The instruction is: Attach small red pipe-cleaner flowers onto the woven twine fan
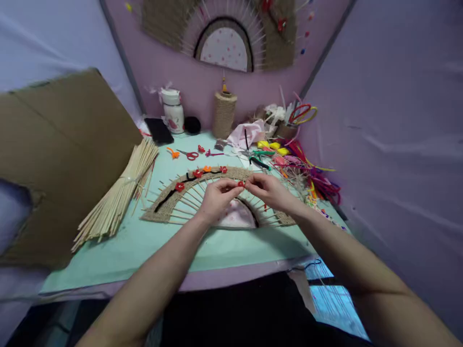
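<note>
A small red flower (240,184) is pinched between my two hands, above a fan-shaped piece of sticks and woven twine (238,172). My left hand (220,195) grips the flower from the left with thumb and forefinger. From the right, the fingertips of my right hand (266,188) close on its other side. Along the fan's twine band sit a red flower (180,186), another red flower (197,173), an orange flower (207,168) and a red flower (223,169), with a black strip beside them. A dotted white half-circle (237,215) fills the fan's lower middle, partly behind my left hand.
Bundled sticks (119,197) and a cardboard sheet (65,159) stand left. Behind lie red scissors (190,154), green-handled pliers (258,159), a twine spool (224,114), a white bottle (173,112) and a phone (159,131). Colourful pipe cleaners (321,180) pile up right. Another fan (278,43) hangs on the wall.
</note>
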`<state>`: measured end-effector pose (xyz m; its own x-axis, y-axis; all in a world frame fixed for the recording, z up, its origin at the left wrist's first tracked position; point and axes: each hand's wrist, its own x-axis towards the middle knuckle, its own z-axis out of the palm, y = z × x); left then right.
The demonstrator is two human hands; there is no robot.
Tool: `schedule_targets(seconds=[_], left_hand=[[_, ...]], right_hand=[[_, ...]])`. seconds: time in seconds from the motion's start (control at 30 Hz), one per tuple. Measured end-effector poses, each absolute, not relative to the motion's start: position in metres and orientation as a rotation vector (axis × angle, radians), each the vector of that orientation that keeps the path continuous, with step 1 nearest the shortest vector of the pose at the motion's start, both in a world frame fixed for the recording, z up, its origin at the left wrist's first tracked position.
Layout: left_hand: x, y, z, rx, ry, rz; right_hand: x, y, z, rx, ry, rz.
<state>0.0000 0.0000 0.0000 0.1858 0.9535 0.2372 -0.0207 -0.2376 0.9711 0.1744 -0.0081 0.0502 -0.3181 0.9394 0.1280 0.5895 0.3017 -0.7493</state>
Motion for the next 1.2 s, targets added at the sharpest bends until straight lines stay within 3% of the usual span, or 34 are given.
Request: schedule_targets(seconds=[0.2,0.33,0.57,0.93,1.2], left_hand=[[0.000,-0.003,0.004,1.911,0.917,1.290],[0.003,0.000,0.001,1.510,1.005,1.270],[0.003,0.008,-0.002,0.841,0.885,1.320],[0.002,0.003,0.004,0.943,0.940,1.311],[0.000,0.000,0.008,1.345,1.170,1.393]], right_hand=[[0.175,0.010,0.069,-1.646,-2.235,0.976],[0.177,0.021,0.076,-1.633,-2.110,1.134],[0.167,0.010,0.053,-1.376,-1.707,0.943],[0.146,0.006,0.026,-1.260,-1.456,0.895],[0.132,-0.002,0.019,-1.368,-1.597,0.506]])
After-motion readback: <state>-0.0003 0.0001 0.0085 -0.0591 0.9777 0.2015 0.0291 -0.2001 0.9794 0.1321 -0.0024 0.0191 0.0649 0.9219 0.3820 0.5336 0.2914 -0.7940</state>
